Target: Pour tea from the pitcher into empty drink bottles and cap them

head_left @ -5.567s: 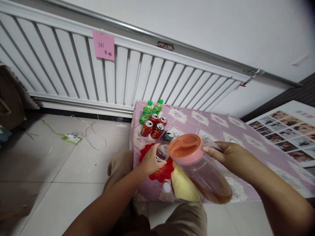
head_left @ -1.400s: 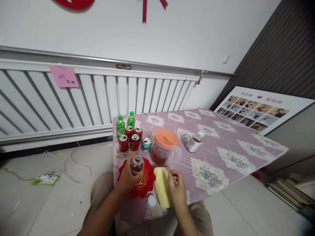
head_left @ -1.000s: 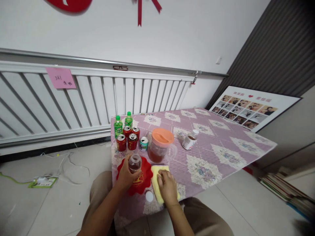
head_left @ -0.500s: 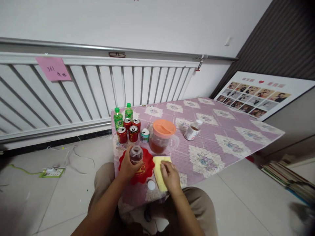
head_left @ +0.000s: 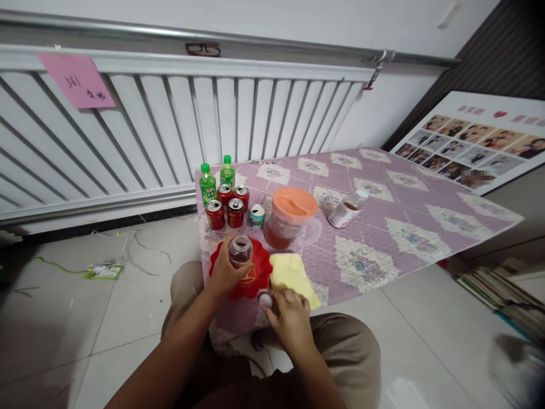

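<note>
My left hand (head_left: 225,271) is wrapped round a clear uncapped bottle (head_left: 241,250) with dark liquid inside. The bottle is over a red scalloped plate (head_left: 263,272); whether its base touches the plate is hidden. At the table's near edge, my right hand (head_left: 290,315) has its thumb and fingers closed on a white bottle cap (head_left: 265,300). Beside that hand a yellow cloth (head_left: 293,272) lies flat. Behind the plate stands a clear pitcher (head_left: 281,233) with an orange lid, partly filled with brownish liquid.
Several red cans (head_left: 235,213), a teal can (head_left: 256,217) and two green bottles (head_left: 208,184) stand at the table's left. A labelled bottle (head_left: 347,210) with a white cap lies tilted right of the pitcher. A radiator (head_left: 238,113) runs behind the flowered tablecloth (head_left: 400,236).
My right hand has moved left from above the yellow cloth and closed on the white cap. The left hand still holds the bottle. The camera view has shifted.
</note>
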`<action>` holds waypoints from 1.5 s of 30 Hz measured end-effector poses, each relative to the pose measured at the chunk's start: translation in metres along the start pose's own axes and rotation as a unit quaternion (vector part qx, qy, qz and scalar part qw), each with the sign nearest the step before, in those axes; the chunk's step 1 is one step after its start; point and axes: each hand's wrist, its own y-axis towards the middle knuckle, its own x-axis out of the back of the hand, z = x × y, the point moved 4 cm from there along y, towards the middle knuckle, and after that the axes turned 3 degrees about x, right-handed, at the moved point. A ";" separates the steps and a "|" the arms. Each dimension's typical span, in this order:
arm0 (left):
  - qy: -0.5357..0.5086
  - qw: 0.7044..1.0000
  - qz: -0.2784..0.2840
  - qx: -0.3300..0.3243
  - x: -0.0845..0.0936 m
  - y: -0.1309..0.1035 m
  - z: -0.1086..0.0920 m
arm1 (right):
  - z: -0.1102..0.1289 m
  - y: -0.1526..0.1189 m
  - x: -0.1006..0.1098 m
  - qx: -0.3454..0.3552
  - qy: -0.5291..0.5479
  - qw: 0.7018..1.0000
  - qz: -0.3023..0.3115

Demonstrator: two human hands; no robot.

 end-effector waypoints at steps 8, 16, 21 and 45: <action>-0.006 1.000 -0.005 0.000 -0.001 0.002 -0.001 | 0.008 0.006 -0.010 0.015 -0.061 0.997 0.054; -0.029 1.000 -0.009 0.007 -0.001 0.002 -0.002 | 0.002 0.006 -0.015 0.040 -0.069 0.996 0.048; -0.035 0.999 -0.009 0.005 0.000 0.002 -0.003 | 0.001 0.005 -0.010 0.037 -0.033 0.998 0.045; -0.056 0.997 -0.020 -0.041 -0.001 0.003 0.000 | 0.070 0.137 0.105 0.191 0.217 0.957 0.035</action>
